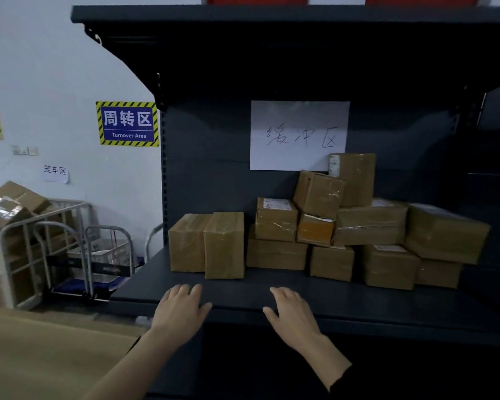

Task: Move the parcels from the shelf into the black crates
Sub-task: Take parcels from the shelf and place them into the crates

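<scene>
Several brown cardboard parcels wrapped in tape stand on a dark grey shelf (344, 295). Two upright parcels (224, 245) sit side by side at the left of the group. To their right a stacked pile of parcels (358, 223) rises against the shelf's back panel. My left hand (181, 310) and my right hand (292, 313) reach over the shelf's front edge, fingers straight and spread, holding nothing. Both hands are short of the parcels. No black crate is in view.
A white paper sign (299, 135) hangs on the shelf's back panel, and an upper shelf board (272, 14) overhangs. At the left stand metal roll cages (26, 243) with boxes. A blue "Turnover Area" sign (127, 124) is on the wall.
</scene>
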`<state>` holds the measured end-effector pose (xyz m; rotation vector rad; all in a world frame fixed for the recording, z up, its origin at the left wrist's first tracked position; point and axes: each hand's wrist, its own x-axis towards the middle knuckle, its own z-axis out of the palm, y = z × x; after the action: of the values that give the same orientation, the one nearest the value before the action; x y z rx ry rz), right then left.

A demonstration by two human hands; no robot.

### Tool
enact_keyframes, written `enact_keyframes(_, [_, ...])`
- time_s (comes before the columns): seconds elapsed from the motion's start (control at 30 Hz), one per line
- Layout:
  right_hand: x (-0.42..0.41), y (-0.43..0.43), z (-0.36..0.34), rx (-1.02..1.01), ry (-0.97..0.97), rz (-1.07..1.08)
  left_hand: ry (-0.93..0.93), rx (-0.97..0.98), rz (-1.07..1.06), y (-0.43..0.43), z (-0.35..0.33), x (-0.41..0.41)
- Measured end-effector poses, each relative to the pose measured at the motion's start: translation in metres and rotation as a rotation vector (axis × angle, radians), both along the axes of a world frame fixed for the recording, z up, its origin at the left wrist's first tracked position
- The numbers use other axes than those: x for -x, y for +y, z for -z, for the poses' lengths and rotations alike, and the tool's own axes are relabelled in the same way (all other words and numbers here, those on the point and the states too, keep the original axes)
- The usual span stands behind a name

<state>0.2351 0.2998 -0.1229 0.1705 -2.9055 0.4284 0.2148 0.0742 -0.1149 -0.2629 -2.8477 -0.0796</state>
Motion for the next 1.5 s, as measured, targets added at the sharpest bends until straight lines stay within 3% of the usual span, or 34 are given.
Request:
enact_keyframes(0.4, [0.025, 0.004, -0.010, 0.001, 0.036, 0.018, 0.026, -0.072, 0.026, 0.000, -0.009, 0.033])
enact_keyframes(0.67, [0.071, -0.027, -0.033, 0.041, 0.081, 0.022, 0.094, -0.231, -0.035, -0.043, -0.019, 0.088])
enact_keyframes(0.8, [0.097, -0.050, -0.044, 0.209, 0.092, 0.056, 0.135, -0.312, -0.062, -0.068, -0.024, 0.118])
enact_keyframes(1.03, [0.132, -0.070, -0.052, 0.447, 0.073, 0.173, 0.038, -0.584, -0.070, -0.084, -0.036, 0.166])
enact_keyframes(1.3, [0.151, -0.085, -0.058, 0.768, 0.044, 0.216, -0.172, -1.048, -0.006, -0.073, -0.037, 0.198])
enact_keyframes(1.43, [0.150, -0.091, -0.061, 0.889, 0.022, 0.237, -0.193, -1.122, -0.035, -0.075, -0.030, 0.205])
enact_keyframes(1.5, [0.150, -0.092, -0.061, 0.918, 0.022, 0.219, -0.087, -1.073, -0.054, -0.075, -0.028, 0.203])
